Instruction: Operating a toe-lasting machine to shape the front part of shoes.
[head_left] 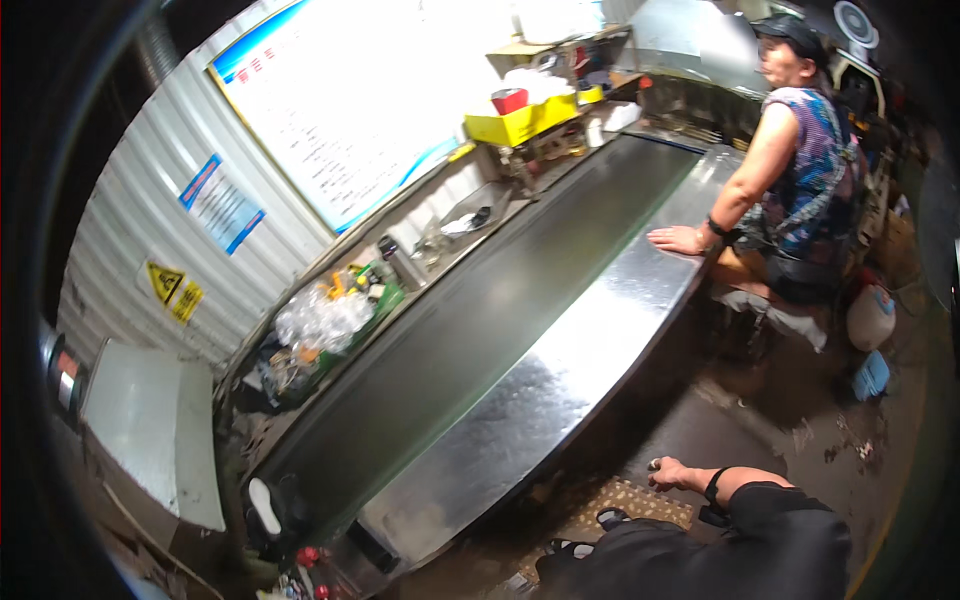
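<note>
**One long desk [520,405] slants across a cluttered work corner**

The desk runs from the lower left of the frame to the upper right, its edges bowed by the lens. A shiny steel ledge [470,460] forms its near side, with bright glare at mid-frame; beside it lies a smooth, dark grey-green strip [440,330], slightly hazy.

At lower right, the wearer's right hand [668,474], a dark band [714,488] at the wrist, is below the ledge and apart from it. Its fingers look curled; a small pale spot shows near their tips, and I cannot tell whether they grip anything. The left hand is out of view. Below, sandalled feet [570,548] meet a patterned mat [590,505] on the dark, stained floor [770,440].

At upper right, a co-worker [810,190] in a dark cap sits by the desk, one hand [680,240] spread flat on the ledge.

Along the far side lie clear plastic bags [322,318], at centre left, and a yellow bin [520,122] with a red container [509,101], at upper centre. Behind rises a corrugated wall [130,210] bearing a large white board [340,110], a blue-edged notice [222,203] and a yellow warning sign [174,291]. A pale metal box [140,425] stands at lower left.
</note>
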